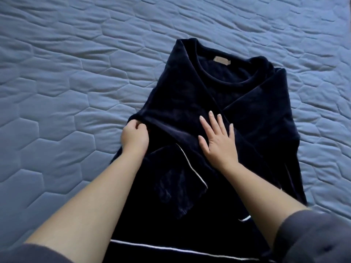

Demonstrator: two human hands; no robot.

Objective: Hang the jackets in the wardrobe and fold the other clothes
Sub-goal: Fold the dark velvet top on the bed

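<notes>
The dark top (218, 103) lies mid-frame on the bed (57, 73). The left hand (133, 136) pinches its folded edge; the right hand (218, 141) presses flat, fingers spread. Plush fabric could slip, letting the fold spring open.

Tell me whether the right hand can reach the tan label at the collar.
Probably yes. The right hand lies flat and open on the dark top, and only bare fabric lies between it and the tan label, so a forward stretch should do.
</notes>
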